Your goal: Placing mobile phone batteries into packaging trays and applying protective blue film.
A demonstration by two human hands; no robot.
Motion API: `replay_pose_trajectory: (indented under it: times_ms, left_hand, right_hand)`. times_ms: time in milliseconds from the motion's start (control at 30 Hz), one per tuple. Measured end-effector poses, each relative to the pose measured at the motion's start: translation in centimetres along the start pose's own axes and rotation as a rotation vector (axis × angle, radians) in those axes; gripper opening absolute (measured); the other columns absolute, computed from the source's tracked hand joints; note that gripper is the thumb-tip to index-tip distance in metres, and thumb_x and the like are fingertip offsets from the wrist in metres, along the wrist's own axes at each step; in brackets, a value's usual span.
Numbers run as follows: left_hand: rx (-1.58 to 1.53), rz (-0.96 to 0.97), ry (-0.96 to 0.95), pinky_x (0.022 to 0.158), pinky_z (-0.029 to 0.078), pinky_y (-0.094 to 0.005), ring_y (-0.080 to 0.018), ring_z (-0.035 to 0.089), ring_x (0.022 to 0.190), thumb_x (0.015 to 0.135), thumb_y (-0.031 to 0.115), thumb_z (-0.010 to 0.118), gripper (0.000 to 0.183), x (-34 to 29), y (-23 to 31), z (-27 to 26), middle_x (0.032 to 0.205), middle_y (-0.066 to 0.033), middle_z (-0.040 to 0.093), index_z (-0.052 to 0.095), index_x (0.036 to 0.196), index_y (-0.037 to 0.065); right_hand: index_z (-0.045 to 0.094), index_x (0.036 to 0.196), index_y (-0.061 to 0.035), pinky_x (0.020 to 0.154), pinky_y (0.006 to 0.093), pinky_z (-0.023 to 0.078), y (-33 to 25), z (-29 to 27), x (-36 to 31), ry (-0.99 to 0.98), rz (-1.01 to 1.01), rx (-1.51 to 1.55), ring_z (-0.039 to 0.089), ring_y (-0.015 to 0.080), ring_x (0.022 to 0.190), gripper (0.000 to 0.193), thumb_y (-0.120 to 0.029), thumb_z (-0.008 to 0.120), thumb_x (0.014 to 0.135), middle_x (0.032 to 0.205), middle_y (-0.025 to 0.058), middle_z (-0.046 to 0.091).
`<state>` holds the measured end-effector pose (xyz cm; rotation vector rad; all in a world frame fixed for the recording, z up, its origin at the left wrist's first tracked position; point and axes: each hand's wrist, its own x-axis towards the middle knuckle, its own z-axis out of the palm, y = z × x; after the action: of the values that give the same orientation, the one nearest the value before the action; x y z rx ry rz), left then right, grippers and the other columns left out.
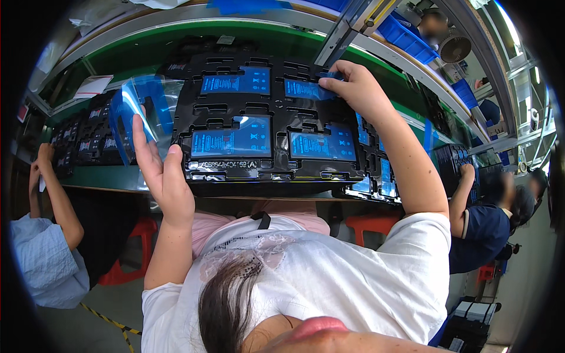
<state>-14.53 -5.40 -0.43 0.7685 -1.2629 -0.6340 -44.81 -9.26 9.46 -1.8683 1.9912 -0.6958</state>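
Note:
In front of me is a black moulded tray [229, 170] with several flat blue L-shaped battery packs in its recesses. My right hand [347, 85] is at the far right pack [303, 89], with thumb and forefinger closed on a small piece of blue film [333, 75]. By the tray's left edge, my left hand [165, 170] is upright, its fingers stretched and the thumb apart from them. Beyond its fingers stand curved sheets of clear and blue film [123, 112]. Whether the fingers touch these sheets I cannot tell.
More battery trays lie on the green bench, at left [94, 132] and at right [385, 176]. Co-workers' hands are at the far left [45, 154] and right [467, 173]. A metal post [341, 35] rises behind the tray; red stools [138, 250] stand below.

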Motion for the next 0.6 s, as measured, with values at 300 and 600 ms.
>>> replay_pose_trajectory:
  times_ms: [300,600]
  left_hand:
    - [0.004,-0.018,0.01,0.112,0.018,-0.0392,-0.0244,0.028,0.135,0.086,-0.003,0.041,0.061,-0.1,0.1,0.1,0.149,-0.0159,0.026,0.022,0.145,-0.001]
    - [-0.01,-0.004,-0.006,0.112,0.018,-0.0391,-0.0257,0.028,0.135,0.087,-0.002,0.041,0.061,0.0,0.3,0.1,0.149,-0.0174,0.025,0.022,0.145,0.0]
  right_hand:
    - [0.058,0.084,-0.0007,0.06,0.0288,0.041,0.3,0.7,-0.1,0.068,-0.094,-0.095,0.05,0.0129,0.062,0.026,-0.025,0.069,0.081,0.066,0.0067,0.053]
    - [0.046,0.12,-0.0076,0.07,0.0401,0.051,-1.0,1.5,-2.9,0.367,-0.276,-0.595,0.061,0.0348,0.08,0.047,-0.018,0.067,0.079,0.093,0.0168,0.057]
